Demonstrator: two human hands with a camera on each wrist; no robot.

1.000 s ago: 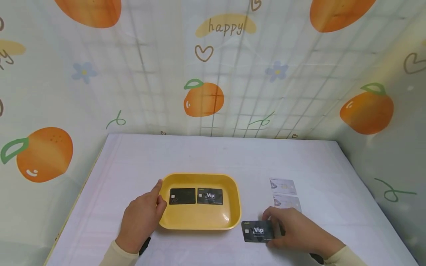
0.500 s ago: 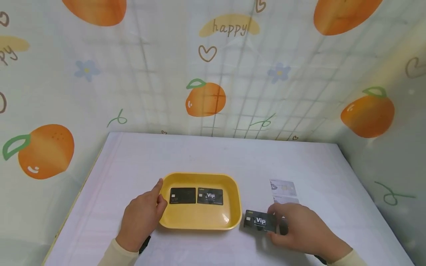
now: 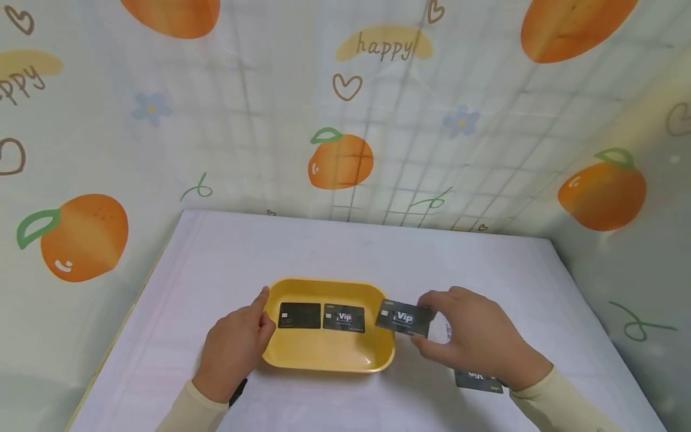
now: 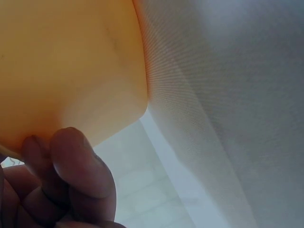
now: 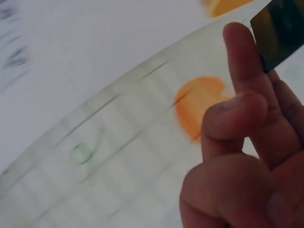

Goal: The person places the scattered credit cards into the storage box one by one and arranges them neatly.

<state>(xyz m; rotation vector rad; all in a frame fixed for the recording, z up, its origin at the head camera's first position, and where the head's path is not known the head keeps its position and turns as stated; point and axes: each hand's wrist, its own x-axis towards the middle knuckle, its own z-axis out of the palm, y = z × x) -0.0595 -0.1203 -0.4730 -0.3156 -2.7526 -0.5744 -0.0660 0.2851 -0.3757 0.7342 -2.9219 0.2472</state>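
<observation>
Above the right side of the tray [image 3: 302,354], right hand [image 3: 477,333] pinches a black card [image 3: 403,317] by one end, probably so the face shows. Left hand [image 3: 232,348] grips the tray's left, presumably steadying it. Inside, two cards [image 3: 344,318] lie side by side; fourth card [image 3: 475,383] by right wrist.

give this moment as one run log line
left hand: on yellow tray, left edge | right hand: pinches Vip card at tray's right rim | inside tray: two dark cards
</observation>
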